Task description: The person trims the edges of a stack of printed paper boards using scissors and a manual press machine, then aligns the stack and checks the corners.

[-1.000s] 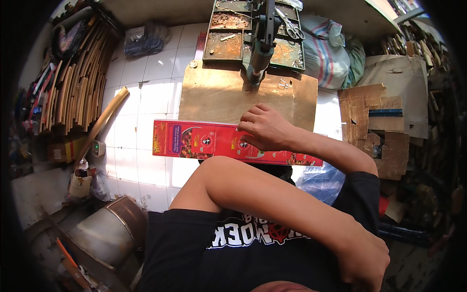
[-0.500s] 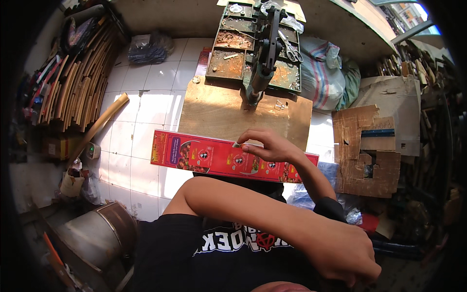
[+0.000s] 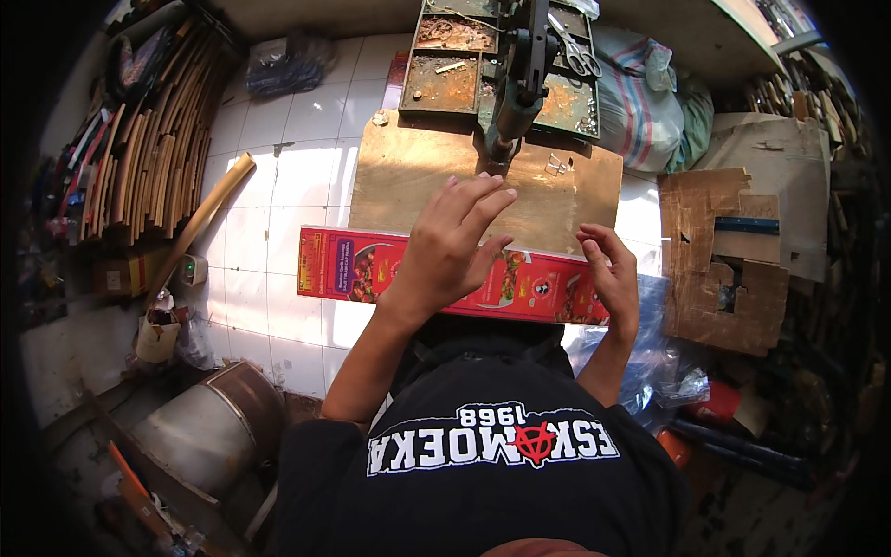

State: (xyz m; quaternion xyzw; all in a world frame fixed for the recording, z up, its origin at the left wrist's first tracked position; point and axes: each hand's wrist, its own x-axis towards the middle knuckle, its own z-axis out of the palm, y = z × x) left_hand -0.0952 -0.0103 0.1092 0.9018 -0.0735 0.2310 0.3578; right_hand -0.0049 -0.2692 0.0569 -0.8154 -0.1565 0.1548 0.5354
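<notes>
A long red printed strip (image 3: 520, 295), with pictures of food and a purple panel, lies across the near edge of a wooden board (image 3: 399, 176). Over its middle is my left hand (image 3: 452, 241), open, the fingers stretched toward the foot of a dark metal hand press (image 3: 517, 107). My right hand (image 3: 613, 278) is at the strip's right end. Its fingers curve loosely, thumb and forefinger a little apart, with nothing visible between them. Small metal wire pieces (image 3: 556, 165) lie on the board, right of the press.
Behind the board stands a compartment tray (image 3: 444, 82) of small parts, with scissors (image 3: 577, 58) on its right. A woven sack (image 3: 624, 111) and cut cardboard (image 3: 691, 278) are to the right. Stacked boards (image 3: 153, 139), a curved pole (image 3: 215, 200) and a metal drum (image 3: 209, 427) are left.
My left arm, which reached across my body to the right, has swung back over the strip and the hand has opened. My right hand has moved rightward along the strip.
</notes>
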